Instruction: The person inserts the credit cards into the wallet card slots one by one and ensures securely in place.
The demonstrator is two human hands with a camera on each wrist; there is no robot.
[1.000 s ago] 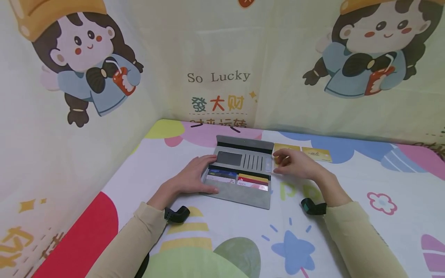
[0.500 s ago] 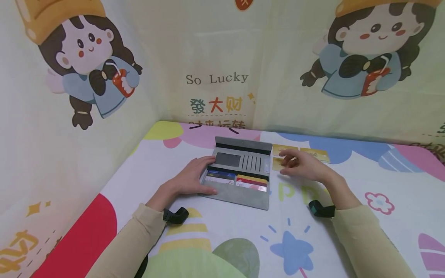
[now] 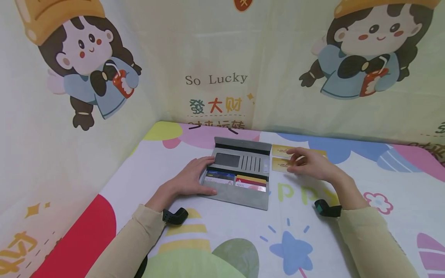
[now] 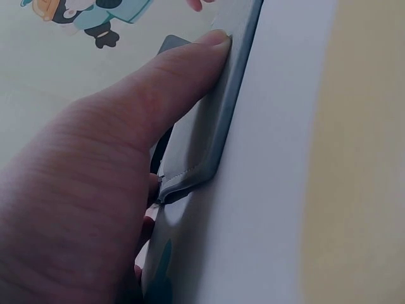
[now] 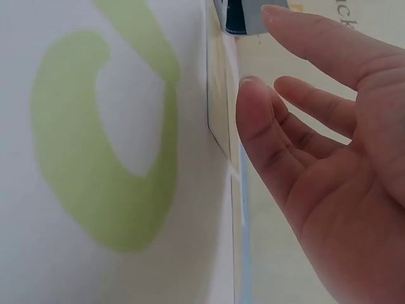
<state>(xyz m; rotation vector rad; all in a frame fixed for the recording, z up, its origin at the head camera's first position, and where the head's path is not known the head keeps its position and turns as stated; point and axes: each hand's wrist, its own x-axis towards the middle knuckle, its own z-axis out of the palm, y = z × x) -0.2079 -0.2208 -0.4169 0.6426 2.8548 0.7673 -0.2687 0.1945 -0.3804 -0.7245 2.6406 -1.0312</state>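
Observation:
A grey long wallet (image 3: 240, 197) lies unfolded in the head view, several cards (image 3: 251, 183) tucked in its lower pockets. My left hand (image 3: 189, 179) rests on its left edge, thumb flat on the lower flap and index finger farther up; the left wrist view shows the thumb (image 4: 190, 69) pressing the flap. Right of the wallet, gold cards (image 3: 280, 164) lie on the table. Over them hovers my right hand (image 3: 313, 164), fingers loosely bent and nothing between them. In the right wrist view, a gap separates thumb and fingers beside a gold card (image 5: 218, 95).
A printed cloth (image 3: 243, 251) covers the table, and a patterned curtain (image 3: 278, 77) rises along its back and left sides. Black wrist cameras (image 3: 175, 216) sit on both forearms. One more gold card (image 3: 318, 153) lies partly behind my right hand.
My right hand has drawn back rightward from the wallet's right edge, uncovering more of the gold cards near it. The left hand keeps its place on the wallet.

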